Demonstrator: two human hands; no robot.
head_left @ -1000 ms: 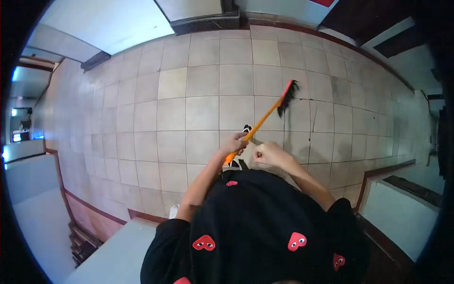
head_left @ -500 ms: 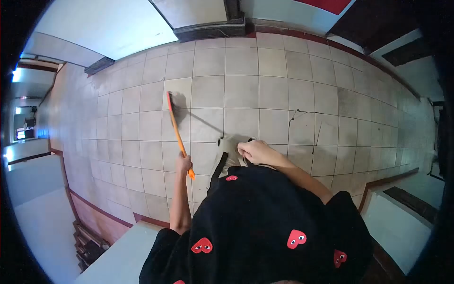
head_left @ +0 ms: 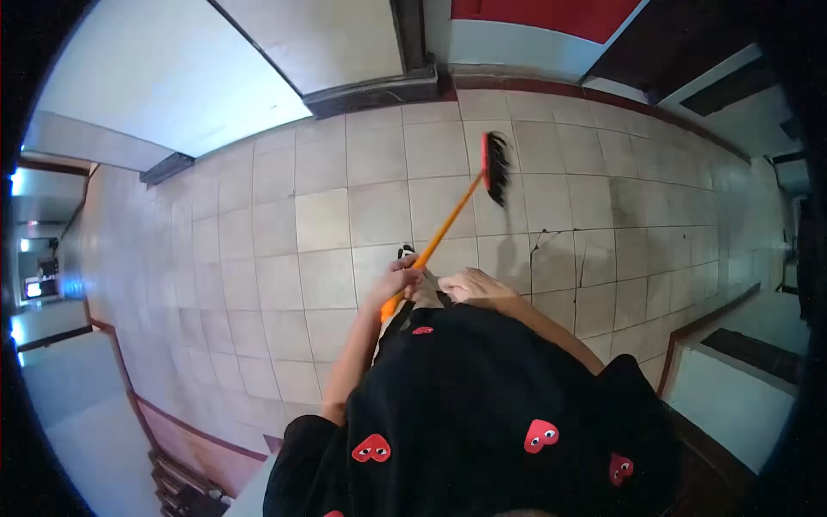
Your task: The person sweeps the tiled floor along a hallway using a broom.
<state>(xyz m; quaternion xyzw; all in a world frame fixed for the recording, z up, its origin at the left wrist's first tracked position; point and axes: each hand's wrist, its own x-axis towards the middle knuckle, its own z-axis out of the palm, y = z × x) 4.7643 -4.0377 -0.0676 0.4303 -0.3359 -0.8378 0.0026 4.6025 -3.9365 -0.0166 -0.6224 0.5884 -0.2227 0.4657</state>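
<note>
My left hand [head_left: 400,283] is wrapped round the orange handle of a broom [head_left: 448,222] near its lower end. The handle slants up and to the right, away from my body. Its red head with black bristles [head_left: 497,168] is over the tiled floor ahead, with a shadow below and apart from it. My right hand [head_left: 472,287] is held at my waist beside the left, fingers curled in. Whatever may be inside those fingers is hidden. Part of a shoe [head_left: 406,251] shows just beyond my left hand.
Beige floor tiles [head_left: 323,220] spread around me, with dark cracks [head_left: 560,231] to the right. A dark-based pillar or door frame [head_left: 372,95] and walls stand ahead. At left, a corridor [head_left: 43,250] runs off. A low white wall [head_left: 732,379] is at right.
The broom head has swung from the left across to the right, and the handle's slant has reversed. My left hand has moved right, closer to my right hand. The view has shifted slightly.
</note>
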